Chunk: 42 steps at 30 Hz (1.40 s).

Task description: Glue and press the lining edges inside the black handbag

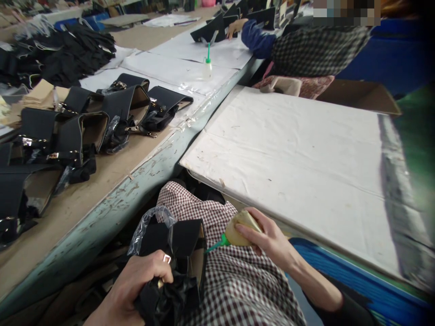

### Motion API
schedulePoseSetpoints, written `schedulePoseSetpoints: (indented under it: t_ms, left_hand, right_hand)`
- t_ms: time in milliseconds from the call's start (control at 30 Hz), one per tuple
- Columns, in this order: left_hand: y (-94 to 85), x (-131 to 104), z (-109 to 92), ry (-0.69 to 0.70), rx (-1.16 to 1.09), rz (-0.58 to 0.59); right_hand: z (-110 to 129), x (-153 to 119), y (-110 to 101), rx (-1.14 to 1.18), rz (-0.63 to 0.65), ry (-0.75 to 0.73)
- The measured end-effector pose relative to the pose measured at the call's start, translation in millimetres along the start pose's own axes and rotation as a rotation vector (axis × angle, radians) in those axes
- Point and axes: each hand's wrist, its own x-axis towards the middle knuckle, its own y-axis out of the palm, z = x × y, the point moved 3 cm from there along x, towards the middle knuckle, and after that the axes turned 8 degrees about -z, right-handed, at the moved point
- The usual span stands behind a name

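Note:
My left hand [142, 280] is closed on a black handbag [185, 233] that rests on my lap over a checked apron [244, 271]. Clear plastic wrap [144, 233] loops up from the bag's far side, and bunched black fabric hangs under my fingers. In my right hand [268, 233] is a yellowish glue bottle [240, 228] with a green nozzle, tilted down to the left. The nozzle tip meets or nearly meets the bag's right edge; I cannot tell whether it touches.
Several black bags [71, 136] with metal clasps stand on the left table [142, 156], before a black fabric heap [61, 54]. Another green-tipped bottle [207, 68] stands farther back. A white-covered board [292, 158] lies right. A co-worker's hand [236, 28] touches black pieces at the far end.

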Motion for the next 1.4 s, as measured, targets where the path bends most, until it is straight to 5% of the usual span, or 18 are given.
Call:
schedulePoseSetpoints:
  t_ms: [267, 567, 733, 1000, 1233, 1400]
  left_hand:
    - [-0.3, 2, -2, 0.011, -0.016, -0.015]
    - [3.7, 4, 1, 0.021, -0.049, -0.039]
    - [4.7, 4, 1, 0.008, -0.059, -0.064]
    - [2.8, 3, 3, -0.002, -0.045, -0.057]
    - [1.7, 5, 0, 0.044, 0.016, -0.020]
    - [1.6, 1, 5, 0.021, -0.021, -0.024]
  right_hand:
    - [5, 0, 3, -0.337, -0.177, -0.278]
    - [-4, -7, 2, -0.420, 0.004, -0.720]
    - [-11, -7, 3, -0.430, -0.006, -0.824]
    - [-11, -11, -3, -0.265, -0.262, -0.582]
    - [6, 1, -2, -0.202, -0.189, -0.264]
    - [5, -4, 0, 0.108, -0.033, -0.075]
